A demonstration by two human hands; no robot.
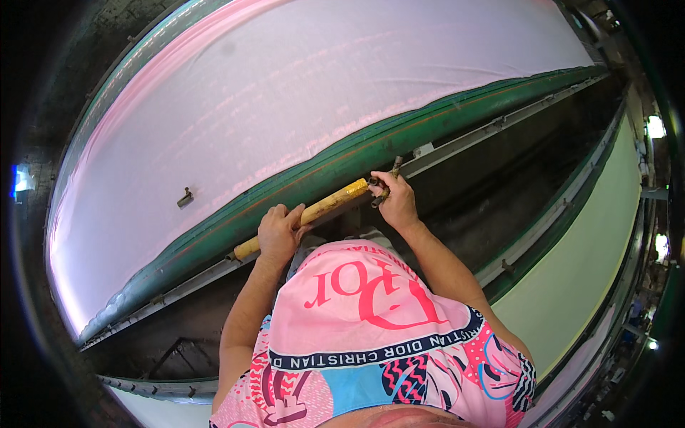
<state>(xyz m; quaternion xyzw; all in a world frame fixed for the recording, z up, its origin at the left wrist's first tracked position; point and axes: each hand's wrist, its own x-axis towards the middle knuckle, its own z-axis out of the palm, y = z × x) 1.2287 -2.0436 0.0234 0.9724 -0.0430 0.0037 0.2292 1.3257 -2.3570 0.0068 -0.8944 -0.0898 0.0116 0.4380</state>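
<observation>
My left hand (280,232) is closed around a worn yellow tube (332,202), which lies slantwise in front of my body. Its upper right end looks shiny, and a dark stub shows at its lower left end. In my right hand (397,201) is a dark, brassy metal fitting (397,167) with short arms. The fingers close on it right by the tube's upper end; whether the two are joined I cannot tell. A small, similar metal piece (185,197) lies on the pale pink cloth (285,93) to the left.
A long table with a green edge (371,146) bears the cloth, and a metal rail (492,128) runs along its near side. Beyond a dark aisle (492,185) on the right stands another long table with a pale green top (578,250).
</observation>
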